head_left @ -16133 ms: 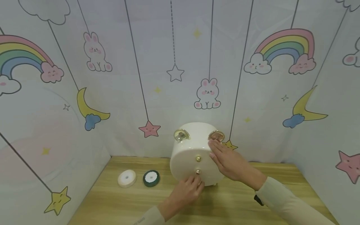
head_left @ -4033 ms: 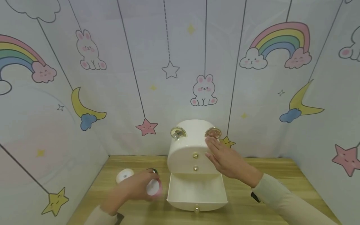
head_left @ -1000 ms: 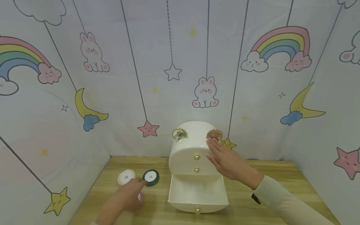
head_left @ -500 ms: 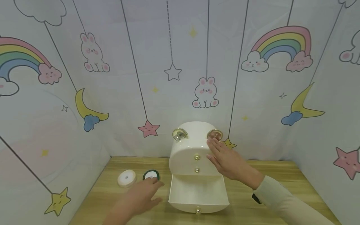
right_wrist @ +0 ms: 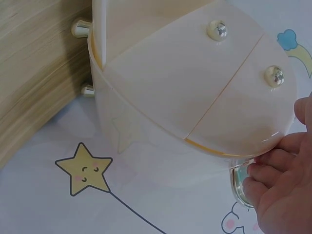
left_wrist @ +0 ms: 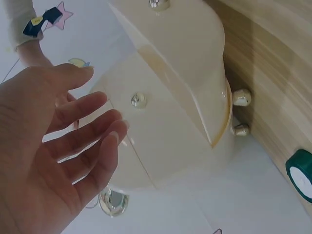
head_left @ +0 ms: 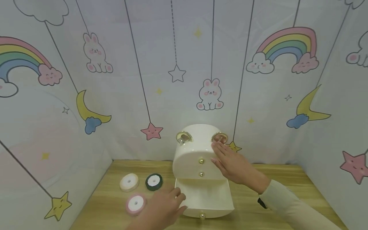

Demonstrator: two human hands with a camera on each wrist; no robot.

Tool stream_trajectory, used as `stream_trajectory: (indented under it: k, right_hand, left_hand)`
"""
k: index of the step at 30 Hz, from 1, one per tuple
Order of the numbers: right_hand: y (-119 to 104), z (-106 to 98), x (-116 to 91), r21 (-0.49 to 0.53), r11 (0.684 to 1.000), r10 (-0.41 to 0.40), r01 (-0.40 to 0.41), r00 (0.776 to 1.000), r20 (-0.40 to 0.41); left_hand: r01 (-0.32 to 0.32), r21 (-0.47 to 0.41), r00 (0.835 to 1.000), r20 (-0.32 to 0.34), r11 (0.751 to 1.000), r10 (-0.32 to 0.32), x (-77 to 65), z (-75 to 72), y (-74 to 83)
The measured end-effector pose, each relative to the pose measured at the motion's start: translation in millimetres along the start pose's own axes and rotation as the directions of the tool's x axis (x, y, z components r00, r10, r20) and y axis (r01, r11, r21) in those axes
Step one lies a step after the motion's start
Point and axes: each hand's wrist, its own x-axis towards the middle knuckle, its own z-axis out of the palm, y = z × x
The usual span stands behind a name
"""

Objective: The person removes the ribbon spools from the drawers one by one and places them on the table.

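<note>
A cream drawer box (head_left: 189,166) with gold ball knobs and two gold-rimmed ears stands against the back wall. Its bottom drawer (head_left: 204,195) is pulled out, and its visible inside holds nothing. My left hand (head_left: 165,204) hovers by that drawer's left front corner with loosely bent fingers and nothing in them; in the left wrist view the left hand (left_wrist: 73,131) appears apart from the box. The right hand (head_left: 233,164) rests on the box's upper right, fingers straight beside the right ear (head_left: 219,137). A pink ribbon spool (head_left: 136,204) lies flat left of my left hand.
Behind the pink spool lie a cream ribbon spool (head_left: 129,182) and a dark green ribbon spool (head_left: 154,182). The wooden table (head_left: 264,204) is enclosed by printed cloth walls (head_left: 161,41) at the back and sides.
The bottom drawer, shut in the oldest frame, is out. My left hand carried the pink spool left, set it down by the other spools and moved right. The right hand has stayed.
</note>
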Motion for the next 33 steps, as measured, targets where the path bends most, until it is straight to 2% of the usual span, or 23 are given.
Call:
stream_trajectory:
  k: [2, 6, 12, 15, 20, 22, 26, 29, 33]
  right_hand:
    - [0, 0, 0, -0.003, 1.0, -0.003, 0.003, 1.0, -0.009]
    - [0, 1, 0, -0.007, 1.0, -0.007, 0.007, 1.0, -0.025]
    - [0, 1, 0, 0.0, 1.0, -0.005, 0.005, 1.0, -0.029]
    - [0, 1, 0, 0.004, 1.0, -0.003, 0.004, 1.0, -0.026]
    - [1, 2, 0, 0.002, 1.0, -0.01, 0.01, 0.999, -0.031]
    - [1, 2, 0, 0.001, 1.0, -0.012, 0.012, 0.999, -0.033]
    - [2, 2, 1, 0.0, 1.0, -0.015, 0.015, 0.999, -0.037]
    - [3, 2, 1, 0.0, 1.0, -0.021, 0.021, 0.999, -0.043]
    - [3, 3, 1, 0.015, 1.0, -0.014, 0.015, 0.999, -0.033]
  left_hand:
    - [-0.031, 0.022, 0.999, -0.018, 0.999, 0.032, 2.2, 4.9, 5.9]
    - [-0.075, 0.045, 0.997, -0.011, 0.996, 0.075, 5.6, 12.4, 17.7]
    - [-0.131, 0.075, 0.989, -0.059, 0.989, 0.136, 6.8, 27.7, 34.8]
    - [-0.174, 0.041, 0.985, -0.011, 0.984, 0.175, 5.4, 35.9, 41.5]
    - [-0.251, 0.079, 0.966, 0.087, 0.965, 0.244, 2.7, 47.7, 50.2]
    - [-0.273, 0.125, 0.96, 0.09, 0.954, 0.264, 2.8, 52.0, 52.7]
    - [-0.291, 0.168, 0.957, 0.053, 0.942, 0.286, 4.0, 59.9, 56.0]
    - [-0.301, 0.161, 0.954, 0.043, 0.94, 0.298, 5.1, 63.2, 57.6]
    - [-0.325, 0.099, 0.943, 0.102, 0.94, 0.316, 5.4, 66.0, 59.0]
